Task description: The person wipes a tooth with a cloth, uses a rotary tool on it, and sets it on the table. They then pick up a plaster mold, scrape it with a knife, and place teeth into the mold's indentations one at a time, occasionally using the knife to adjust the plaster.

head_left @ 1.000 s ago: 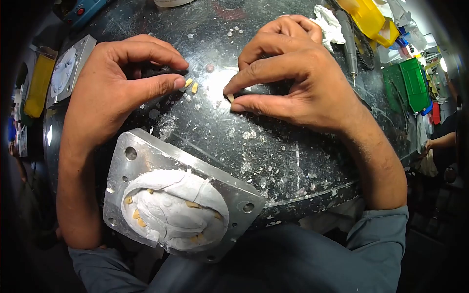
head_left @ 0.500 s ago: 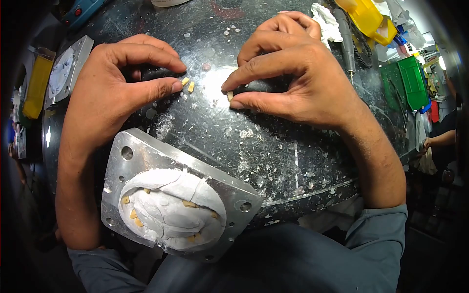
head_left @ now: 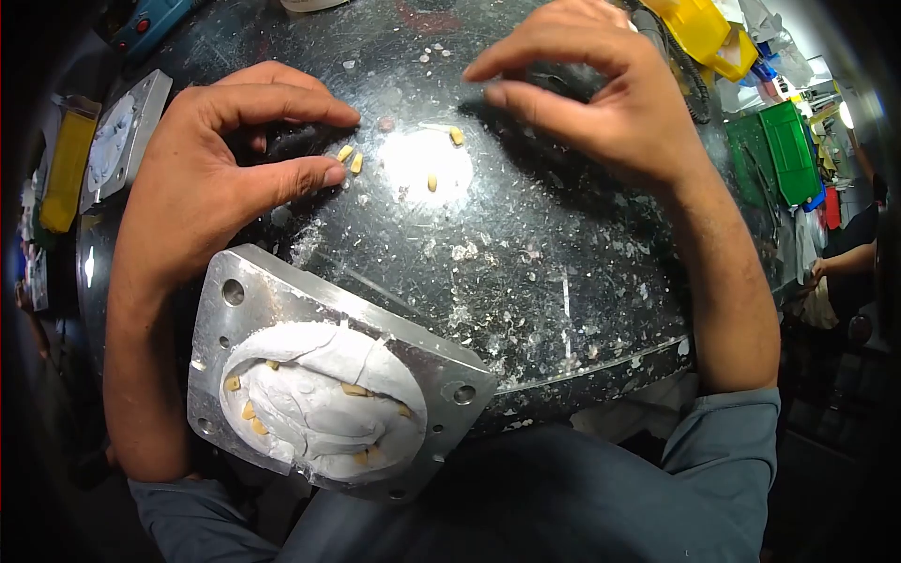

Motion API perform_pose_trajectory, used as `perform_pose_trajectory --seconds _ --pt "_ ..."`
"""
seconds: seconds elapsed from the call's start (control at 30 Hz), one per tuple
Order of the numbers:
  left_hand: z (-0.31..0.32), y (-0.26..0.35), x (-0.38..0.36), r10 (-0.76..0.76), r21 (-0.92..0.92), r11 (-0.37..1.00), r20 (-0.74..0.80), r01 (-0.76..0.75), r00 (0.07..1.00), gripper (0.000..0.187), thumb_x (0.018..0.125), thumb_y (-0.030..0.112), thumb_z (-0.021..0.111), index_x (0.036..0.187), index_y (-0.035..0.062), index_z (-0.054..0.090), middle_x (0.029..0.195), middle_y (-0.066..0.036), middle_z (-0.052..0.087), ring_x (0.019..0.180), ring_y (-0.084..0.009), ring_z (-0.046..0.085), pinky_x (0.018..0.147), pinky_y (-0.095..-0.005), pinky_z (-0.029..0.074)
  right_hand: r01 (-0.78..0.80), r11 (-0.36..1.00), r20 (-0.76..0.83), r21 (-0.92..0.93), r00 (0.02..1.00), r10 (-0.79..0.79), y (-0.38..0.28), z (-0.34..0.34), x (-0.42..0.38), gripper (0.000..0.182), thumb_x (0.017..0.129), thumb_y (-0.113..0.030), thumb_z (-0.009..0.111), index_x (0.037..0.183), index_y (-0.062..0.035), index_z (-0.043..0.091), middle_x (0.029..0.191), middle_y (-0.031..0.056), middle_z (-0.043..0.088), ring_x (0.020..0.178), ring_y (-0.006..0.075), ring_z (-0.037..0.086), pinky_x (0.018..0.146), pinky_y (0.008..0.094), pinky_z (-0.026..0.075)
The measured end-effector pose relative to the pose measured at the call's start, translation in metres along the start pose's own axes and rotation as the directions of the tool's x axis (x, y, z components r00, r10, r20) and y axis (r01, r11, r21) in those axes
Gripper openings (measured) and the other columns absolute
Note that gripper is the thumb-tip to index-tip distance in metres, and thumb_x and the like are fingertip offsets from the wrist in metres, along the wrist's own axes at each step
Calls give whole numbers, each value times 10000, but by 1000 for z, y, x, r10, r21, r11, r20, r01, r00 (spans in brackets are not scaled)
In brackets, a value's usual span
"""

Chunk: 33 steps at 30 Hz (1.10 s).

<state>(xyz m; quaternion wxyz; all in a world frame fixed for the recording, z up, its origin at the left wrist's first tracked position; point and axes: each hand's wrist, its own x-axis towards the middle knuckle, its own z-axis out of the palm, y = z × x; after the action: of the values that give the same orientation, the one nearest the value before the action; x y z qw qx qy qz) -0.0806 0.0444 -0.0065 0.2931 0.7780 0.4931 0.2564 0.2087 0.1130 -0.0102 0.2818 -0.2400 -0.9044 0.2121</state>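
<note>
My left hand [head_left: 211,155] rests on the dark table with thumb and forefinger apart. Two small yellowish denture teeth [head_left: 357,163] lie by its fingertips. My right hand [head_left: 619,117] is raised farther back, its thumb and forefinger spread with nothing between them. In the bright glare between the hands lies one loose tooth [head_left: 432,182], and another tooth [head_left: 457,136] sits just behind it. A metal denture flask half [head_left: 446,375] stands tilted at the table's front edge. White plaster [head_left: 324,408] fills it, with several yellowish teeth set in the plaster.
White flecks dot the dark table [head_left: 526,281]. Another plaster-filled flask half [head_left: 141,127] and a yellow bin [head_left: 70,169] stand at left. A yellow container [head_left: 699,38] and a green bin [head_left: 788,155] are at right. Another person's hand [head_left: 821,272] shows at far right.
My right hand has let go of a tooth and moved up and right, its fingers parting. Two teeth now show where it was. My left hand has barely moved.
</note>
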Motion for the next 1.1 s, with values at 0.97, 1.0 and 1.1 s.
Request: perform_pose_trajectory --seconds 0.97,1.0,1.1 --pt "1 -3 1 6 -34 999 -16 -6 1000 140 811 63 813 936 12 775 1007 -55 698 892 -105 609 800 -243 459 88 969 282 230 947 -153 -8 -5 -6 147 915 -192 744 986 -64 730 929 69 676 898 219 631 958 387 425" --pt "2 -3 1 1 -32 999 -20 -2 1000 139 812 64 813 935 13 774 1005 -58 697 899 -110 615 808 -245 462 197 973 297 123 928 -225 -18 -13 -2 158 912 -190 743 1007 -65 726 954 72 673 917 226 625 961 388 421" --pt "1 -2 1 -3 -30 1000 -15 2 1000 136 812 66 812 932 13 773 1001 -63 694 916 -121 625 825 -252 469 247 969 325 -21 918 -227 -24 -8 -2 177 902 -187 741 1035 -72 723 989 74 668 945 236 614 970 391 411"
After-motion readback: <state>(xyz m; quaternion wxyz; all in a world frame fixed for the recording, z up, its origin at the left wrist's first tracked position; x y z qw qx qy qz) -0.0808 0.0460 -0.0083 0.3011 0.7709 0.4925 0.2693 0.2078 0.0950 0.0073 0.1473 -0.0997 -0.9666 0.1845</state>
